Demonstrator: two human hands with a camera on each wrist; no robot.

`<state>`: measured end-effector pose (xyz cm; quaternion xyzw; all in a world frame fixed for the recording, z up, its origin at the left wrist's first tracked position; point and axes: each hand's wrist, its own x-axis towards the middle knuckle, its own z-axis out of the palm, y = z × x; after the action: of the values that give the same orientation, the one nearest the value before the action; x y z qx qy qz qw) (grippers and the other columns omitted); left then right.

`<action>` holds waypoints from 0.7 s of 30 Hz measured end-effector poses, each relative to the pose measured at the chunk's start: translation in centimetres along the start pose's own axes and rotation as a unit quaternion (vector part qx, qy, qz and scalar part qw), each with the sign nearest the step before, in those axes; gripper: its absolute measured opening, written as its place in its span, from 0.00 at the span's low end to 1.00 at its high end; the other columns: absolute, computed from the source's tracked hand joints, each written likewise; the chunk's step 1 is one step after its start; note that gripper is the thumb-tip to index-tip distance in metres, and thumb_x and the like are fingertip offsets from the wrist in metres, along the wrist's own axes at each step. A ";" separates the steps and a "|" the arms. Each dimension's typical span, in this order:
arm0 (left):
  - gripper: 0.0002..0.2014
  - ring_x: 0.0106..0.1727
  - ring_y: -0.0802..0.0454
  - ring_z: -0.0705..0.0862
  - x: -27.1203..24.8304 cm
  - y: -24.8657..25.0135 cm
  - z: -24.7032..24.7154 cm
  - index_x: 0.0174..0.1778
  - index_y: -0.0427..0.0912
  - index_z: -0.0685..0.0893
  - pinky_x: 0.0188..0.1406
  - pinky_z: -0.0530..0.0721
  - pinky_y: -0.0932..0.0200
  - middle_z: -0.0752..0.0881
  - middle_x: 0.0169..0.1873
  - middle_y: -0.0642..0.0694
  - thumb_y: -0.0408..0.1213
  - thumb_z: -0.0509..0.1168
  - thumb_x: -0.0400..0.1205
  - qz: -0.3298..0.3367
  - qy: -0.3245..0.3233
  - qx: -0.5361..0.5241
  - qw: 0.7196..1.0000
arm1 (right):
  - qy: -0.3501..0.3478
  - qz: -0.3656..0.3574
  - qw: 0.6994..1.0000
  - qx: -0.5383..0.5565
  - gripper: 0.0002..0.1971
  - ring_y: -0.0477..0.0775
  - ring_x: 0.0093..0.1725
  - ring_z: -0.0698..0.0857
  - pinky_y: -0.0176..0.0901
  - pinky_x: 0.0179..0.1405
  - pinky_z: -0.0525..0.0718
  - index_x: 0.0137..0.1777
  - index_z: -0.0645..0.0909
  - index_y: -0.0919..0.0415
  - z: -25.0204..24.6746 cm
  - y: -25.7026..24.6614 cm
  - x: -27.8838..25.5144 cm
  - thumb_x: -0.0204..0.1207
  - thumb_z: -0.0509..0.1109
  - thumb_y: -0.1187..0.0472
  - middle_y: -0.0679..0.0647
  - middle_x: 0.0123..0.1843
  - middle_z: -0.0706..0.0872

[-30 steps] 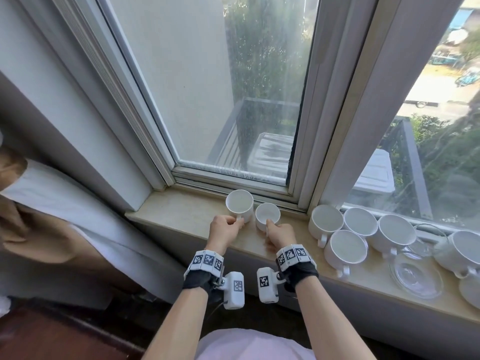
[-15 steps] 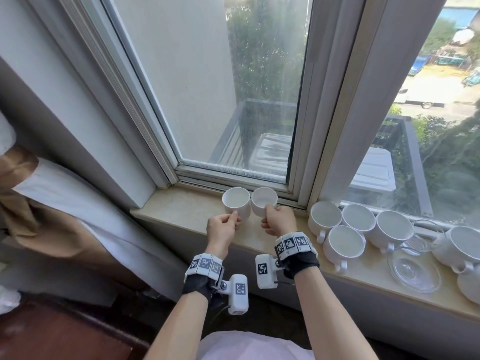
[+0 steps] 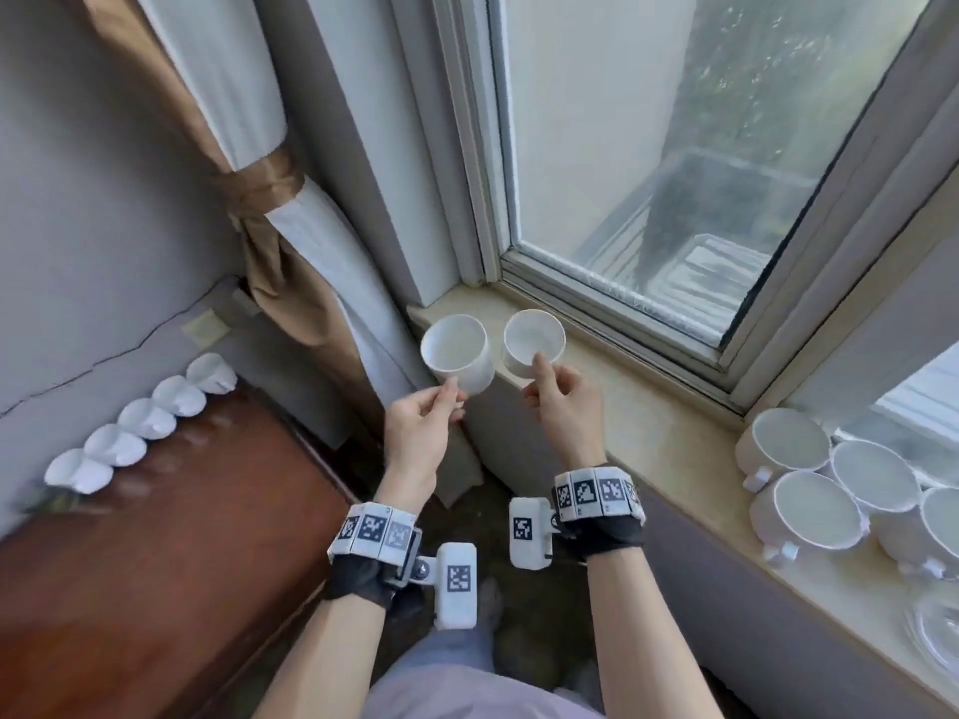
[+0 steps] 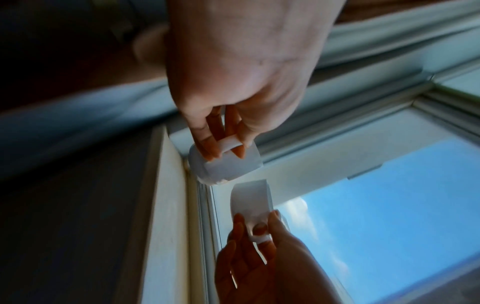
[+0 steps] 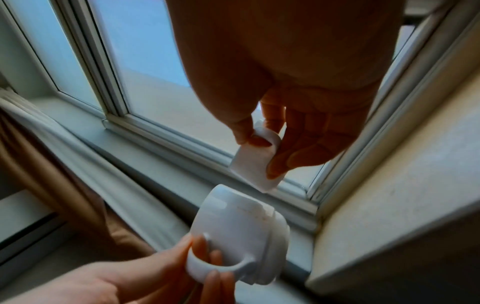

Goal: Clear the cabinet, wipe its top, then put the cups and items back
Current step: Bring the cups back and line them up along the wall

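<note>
Both hands hold small white cups in the air, off the left end of the windowsill (image 3: 648, 422). My left hand (image 3: 449, 399) pinches the handle of the left cup (image 3: 456, 352); the left wrist view shows its fingers (image 4: 207, 144) round that handle on the cup (image 4: 228, 166). My right hand (image 3: 539, 371) pinches the handle of the right cup (image 3: 534, 342), seen close in the right wrist view as the hand (image 5: 259, 148) on the cup (image 5: 253, 164). The two cups sit side by side, almost touching. The brown wooden cabinet top (image 3: 155, 552) lies below and to the left.
Several white cups (image 3: 145, 417) stand in a row along the wall at the back of the cabinet. Several larger cups (image 3: 809, 511) and a glass dish (image 3: 939, 630) crowd the right of the sill. A tied curtain (image 3: 270, 199) hangs between cabinet and window.
Both cups have come up off the sill and moved left past its end. My view has swung left and down, bringing the cabinet and its row of cups into sight.
</note>
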<state>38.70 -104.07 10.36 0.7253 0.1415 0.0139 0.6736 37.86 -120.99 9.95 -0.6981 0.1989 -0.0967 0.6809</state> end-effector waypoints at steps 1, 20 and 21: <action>0.11 0.44 0.51 0.92 -0.2 0.2 -1.8 0.47 0.37 0.94 0.48 0.86 0.64 0.94 0.39 0.48 0.41 0.72 0.86 0.004 0.022 0.004 1.000 | -0.016 -0.008 1.000 0.005 0.21 0.52 0.35 0.89 0.44 0.41 0.84 0.40 0.88 0.62 1.3 -0.3 -0.6 0.87 0.66 0.48 0.58 0.35 0.91; 0.08 0.43 0.59 0.92 -2.1 -2.5 -42.4 0.49 0.43 0.93 0.35 0.79 0.76 0.93 0.41 0.53 0.42 0.71 0.86 -0.013 0.270 0.025 0.963 | -0.263 -0.049 0.963 -0.038 0.17 0.45 0.36 0.88 0.53 0.44 0.88 0.47 0.88 0.58 36.5 0.7 -16.4 0.89 0.62 0.50 0.51 0.41 0.93; 0.08 0.43 0.60 0.92 -2.4 -2.9 -44.6 0.50 0.43 0.93 0.36 0.79 0.75 0.93 0.42 0.53 0.42 0.71 0.86 -0.020 0.281 0.021 0.959 | -0.277 -0.050 0.959 -0.043 0.17 0.46 0.36 0.88 0.55 0.45 0.89 0.47 0.88 0.58 38.6 1.1 -17.7 0.89 0.62 0.51 0.50 0.41 0.93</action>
<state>26.47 -61.06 12.02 0.7031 0.3400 0.2007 0.5914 37.37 -78.53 9.22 -0.7351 -0.0288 0.0752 0.6732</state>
